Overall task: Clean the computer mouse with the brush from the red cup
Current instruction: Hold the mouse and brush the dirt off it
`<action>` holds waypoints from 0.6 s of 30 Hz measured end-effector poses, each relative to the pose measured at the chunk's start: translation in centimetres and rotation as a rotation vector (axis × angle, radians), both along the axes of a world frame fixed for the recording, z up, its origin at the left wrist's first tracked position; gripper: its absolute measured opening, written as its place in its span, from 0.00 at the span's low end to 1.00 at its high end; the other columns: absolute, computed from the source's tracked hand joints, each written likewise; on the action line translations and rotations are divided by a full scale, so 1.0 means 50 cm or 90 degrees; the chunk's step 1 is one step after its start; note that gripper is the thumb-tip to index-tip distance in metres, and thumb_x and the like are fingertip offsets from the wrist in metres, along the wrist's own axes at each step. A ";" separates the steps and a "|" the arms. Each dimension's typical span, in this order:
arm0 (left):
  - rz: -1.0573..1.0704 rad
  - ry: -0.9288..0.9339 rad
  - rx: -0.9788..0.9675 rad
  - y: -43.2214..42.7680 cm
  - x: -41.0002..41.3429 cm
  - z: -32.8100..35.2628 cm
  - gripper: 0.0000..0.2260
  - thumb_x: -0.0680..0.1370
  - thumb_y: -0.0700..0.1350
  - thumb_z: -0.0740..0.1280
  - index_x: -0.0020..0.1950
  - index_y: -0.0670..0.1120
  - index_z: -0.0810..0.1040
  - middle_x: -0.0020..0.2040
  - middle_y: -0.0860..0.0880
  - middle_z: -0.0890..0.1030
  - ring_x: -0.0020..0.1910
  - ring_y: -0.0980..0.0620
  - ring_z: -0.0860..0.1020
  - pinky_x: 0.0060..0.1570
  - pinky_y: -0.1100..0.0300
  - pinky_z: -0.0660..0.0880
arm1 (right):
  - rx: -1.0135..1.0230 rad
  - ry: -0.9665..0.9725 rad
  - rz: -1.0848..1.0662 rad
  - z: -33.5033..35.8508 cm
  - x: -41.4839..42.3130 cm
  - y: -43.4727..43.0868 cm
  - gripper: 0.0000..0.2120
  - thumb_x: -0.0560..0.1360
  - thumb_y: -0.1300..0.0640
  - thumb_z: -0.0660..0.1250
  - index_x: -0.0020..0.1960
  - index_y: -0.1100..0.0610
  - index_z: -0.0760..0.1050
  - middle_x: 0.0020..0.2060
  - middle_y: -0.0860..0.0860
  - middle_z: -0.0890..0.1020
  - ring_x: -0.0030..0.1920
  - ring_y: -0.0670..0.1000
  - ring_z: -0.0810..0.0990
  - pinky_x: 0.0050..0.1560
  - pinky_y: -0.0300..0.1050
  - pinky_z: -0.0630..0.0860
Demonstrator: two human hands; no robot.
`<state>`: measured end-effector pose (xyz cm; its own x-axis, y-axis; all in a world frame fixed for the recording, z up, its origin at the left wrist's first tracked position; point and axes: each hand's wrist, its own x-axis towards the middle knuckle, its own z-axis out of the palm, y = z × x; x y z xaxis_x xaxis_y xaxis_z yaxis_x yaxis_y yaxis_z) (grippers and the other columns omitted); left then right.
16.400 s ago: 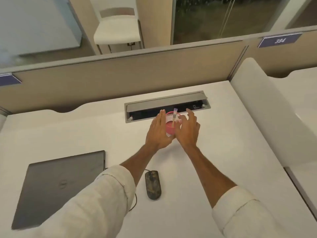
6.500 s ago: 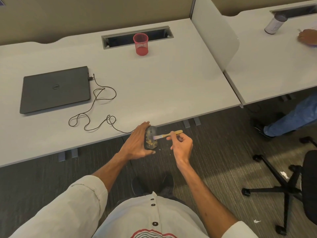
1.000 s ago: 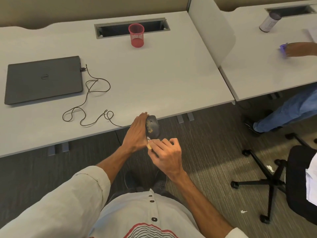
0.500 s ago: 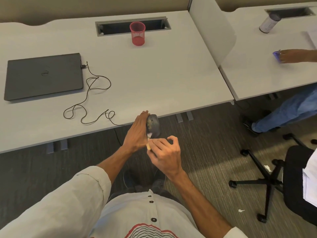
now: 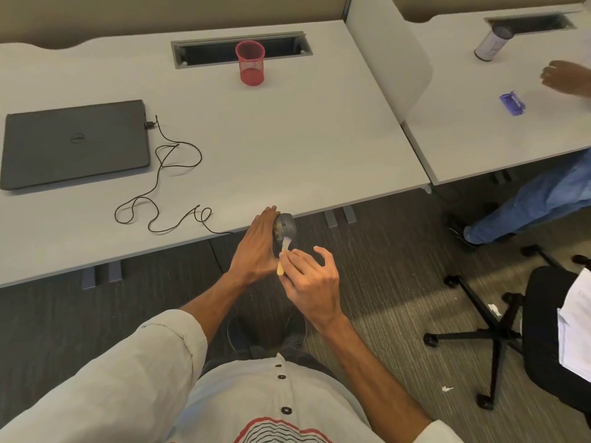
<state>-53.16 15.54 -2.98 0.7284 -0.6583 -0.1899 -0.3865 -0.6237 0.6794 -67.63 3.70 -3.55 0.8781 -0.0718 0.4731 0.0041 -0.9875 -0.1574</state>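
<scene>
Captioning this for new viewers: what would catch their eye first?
The hands meeting just off the front edge of the desk: the left hand holds a dark mouse while the right hand pinches a small brush, bristles on it. Then the red cup standing at the desk's back, and the closed laptop at far left.

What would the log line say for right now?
step: mouse cleaning | left hand: holds mouse at desk edge | right hand: pinches brush, bristles on mouse | red cup: on desk
</scene>
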 end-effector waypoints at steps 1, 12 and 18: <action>-0.005 -0.009 -0.002 -0.001 0.001 0.000 0.50 0.77 0.64 0.77 0.88 0.45 0.54 0.90 0.45 0.55 0.90 0.46 0.53 0.88 0.41 0.57 | 0.001 0.007 0.013 -0.001 0.000 0.002 0.15 0.81 0.50 0.74 0.64 0.56 0.87 0.59 0.52 0.90 0.63 0.51 0.88 0.71 0.59 0.78; -0.002 0.011 0.007 -0.003 0.010 -0.009 0.55 0.73 0.65 0.80 0.88 0.47 0.52 0.90 0.47 0.54 0.90 0.46 0.52 0.88 0.41 0.57 | 0.066 -0.005 0.023 0.004 0.006 -0.015 0.18 0.80 0.56 0.78 0.67 0.63 0.86 0.62 0.58 0.89 0.63 0.55 0.89 0.64 0.51 0.86; -0.019 -0.019 -0.005 -0.012 0.014 -0.012 0.48 0.78 0.59 0.77 0.88 0.44 0.54 0.89 0.44 0.55 0.89 0.45 0.54 0.88 0.41 0.55 | 0.069 0.036 0.059 0.004 0.017 -0.005 0.19 0.76 0.55 0.82 0.65 0.61 0.87 0.59 0.56 0.90 0.59 0.54 0.90 0.61 0.49 0.85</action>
<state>-52.47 14.95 -3.56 0.7135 -0.6814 -0.1632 -0.4249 -0.6059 0.6726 -66.78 3.47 -3.33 0.9083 -0.0371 0.4167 0.0823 -0.9607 -0.2651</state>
